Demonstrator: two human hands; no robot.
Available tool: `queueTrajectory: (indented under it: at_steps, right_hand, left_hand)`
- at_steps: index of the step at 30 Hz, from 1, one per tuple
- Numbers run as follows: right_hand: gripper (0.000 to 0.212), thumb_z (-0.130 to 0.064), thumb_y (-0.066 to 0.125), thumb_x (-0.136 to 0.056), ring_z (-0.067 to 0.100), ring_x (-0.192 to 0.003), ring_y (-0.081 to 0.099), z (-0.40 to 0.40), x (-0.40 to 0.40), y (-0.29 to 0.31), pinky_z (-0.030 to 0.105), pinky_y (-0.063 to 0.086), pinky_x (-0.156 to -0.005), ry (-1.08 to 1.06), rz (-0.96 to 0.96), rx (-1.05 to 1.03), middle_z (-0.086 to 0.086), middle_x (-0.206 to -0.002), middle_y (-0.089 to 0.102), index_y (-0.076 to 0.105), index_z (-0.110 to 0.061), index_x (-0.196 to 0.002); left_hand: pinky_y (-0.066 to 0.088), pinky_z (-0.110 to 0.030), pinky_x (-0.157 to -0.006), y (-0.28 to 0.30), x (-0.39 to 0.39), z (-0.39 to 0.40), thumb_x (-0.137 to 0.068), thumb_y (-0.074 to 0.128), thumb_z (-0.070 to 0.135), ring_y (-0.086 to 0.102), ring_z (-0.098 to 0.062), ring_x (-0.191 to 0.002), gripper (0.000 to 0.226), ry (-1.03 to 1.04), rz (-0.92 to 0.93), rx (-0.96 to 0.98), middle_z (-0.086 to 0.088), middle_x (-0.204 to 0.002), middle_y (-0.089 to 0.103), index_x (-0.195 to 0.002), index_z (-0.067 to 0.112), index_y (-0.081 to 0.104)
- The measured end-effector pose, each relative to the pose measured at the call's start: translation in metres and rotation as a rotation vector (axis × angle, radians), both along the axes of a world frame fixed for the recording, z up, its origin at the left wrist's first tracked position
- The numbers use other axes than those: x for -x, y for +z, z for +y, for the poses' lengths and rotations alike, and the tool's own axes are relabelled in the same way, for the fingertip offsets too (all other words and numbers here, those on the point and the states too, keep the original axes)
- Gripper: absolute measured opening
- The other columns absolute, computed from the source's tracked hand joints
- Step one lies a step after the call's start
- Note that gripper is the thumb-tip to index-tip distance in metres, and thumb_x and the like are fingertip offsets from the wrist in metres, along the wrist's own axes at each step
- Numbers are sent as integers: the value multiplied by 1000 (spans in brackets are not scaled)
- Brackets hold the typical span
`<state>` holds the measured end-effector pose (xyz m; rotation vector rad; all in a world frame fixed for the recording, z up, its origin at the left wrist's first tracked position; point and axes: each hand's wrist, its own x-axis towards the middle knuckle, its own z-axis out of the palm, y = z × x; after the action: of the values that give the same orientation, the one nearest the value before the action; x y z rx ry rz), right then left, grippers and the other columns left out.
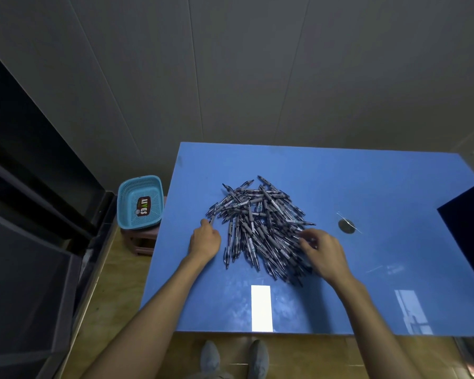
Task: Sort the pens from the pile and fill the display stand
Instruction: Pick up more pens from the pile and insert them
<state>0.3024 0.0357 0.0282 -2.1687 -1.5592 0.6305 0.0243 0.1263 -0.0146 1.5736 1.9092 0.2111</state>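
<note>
Two grey shoes (pixel 233 356) stand on the floor at the bottom edge, just short of the blue table (pixel 381 187). Both bare forearms reach up from there onto the tabletop.

On the table, the pile of pens (pixel 260 225) sits a little left of centre, straight ahead of the person and between the two hands. Most pens at its near side lie with their long axis running away from the person; those at the far side cross at all angles.

At the pile's left edge, the left hand (pixel 205 242) has its fingers curled, and it seems to pinch one pen (pixel 211 219) that sticks out from the heap. On the near right flank, the right hand (pixel 323 253) rests on the pens with bent fingers; whether it holds any I cannot tell.

No display stand can be made out. A dark panel (pixel 468 228) cuts in at the right edge, but what it is stays unclear. Off the table's left side, a light blue basket (pixel 140 202) sits on a stool (pixel 143 242).

Both hands touch the pile, so either could draw out the next pen.
</note>
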Motion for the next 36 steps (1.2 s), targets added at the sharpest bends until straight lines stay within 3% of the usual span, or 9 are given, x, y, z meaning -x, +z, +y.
queueTrajectory:
  at_steps: [3,6,17,21,26,30,34,36]
  right_hand:
    - [18,-29,63,-92,17,-92,68,4,2,0,35,52,-83,9,5,-1,-7,-107,73,72,-26,-107]
    - [18,-29,63,-92,15,-88,67,7,3,1,32,50,-78,19,14,-10,-9,-106,73,72,-28,-108]
    - [18,-27,62,-93,16,-89,65,1,-3,-1,31,47,-76,14,-6,-3,-7,-106,72,71,-25,-109]
    - [23,-27,62,-94,17,-90,67,0,-2,-3,34,51,-80,19,26,8,-6,-109,72,69,-24,-115]
    - [25,-27,62,-94,17,-89,67,2,0,-3,32,49,-78,21,34,7,-6,-106,73,67,-23,-118]
    - [24,-27,62,-94,18,-90,68,2,0,-3,34,50,-81,20,39,17,-5,-107,72,66,-23,-118]
    - [24,-28,63,-94,17,-91,67,0,-2,-1,33,49,-80,12,35,24,-6,-107,72,67,-24,-117]
    - [24,-27,63,-94,17,-91,68,-2,-4,0,33,48,-80,7,23,26,-6,-108,72,67,-24,-117]
  left_hand:
    - [51,-40,-76,-2,-1,-12,-99,48,33,61,-32,-92,26,-6,-103,-2,-13,-107,64,-110,9,50]
    - [43,-33,-70,-4,-6,-17,-91,61,49,60,-24,-90,38,-35,-79,-11,-1,-102,60,-105,15,52]
    - [44,-32,-63,0,-6,-11,-85,67,36,59,-27,-79,28,-123,107,-56,-9,-92,61,-82,10,56]
    - [41,-33,-67,3,-3,-4,-94,54,36,57,-30,-84,28,-206,199,-33,-12,-100,63,-97,9,55]
    - [46,-41,-76,-7,2,-1,-102,45,30,57,-35,-90,22,-99,-61,35,-11,-96,58,-103,8,47]
    - [44,-36,-76,-8,-6,-3,-101,51,29,58,-28,-93,29,18,-281,13,-13,-110,63,-115,4,53]
    - [46,-33,-70,-10,-17,-5,-91,71,44,62,-24,-86,44,-2,-287,-21,-4,-96,63,-106,5,59]
    - [53,-37,-70,-12,-20,-5,-88,72,44,65,-25,-82,39,-7,-245,-25,-5,-91,66,-99,9,60]
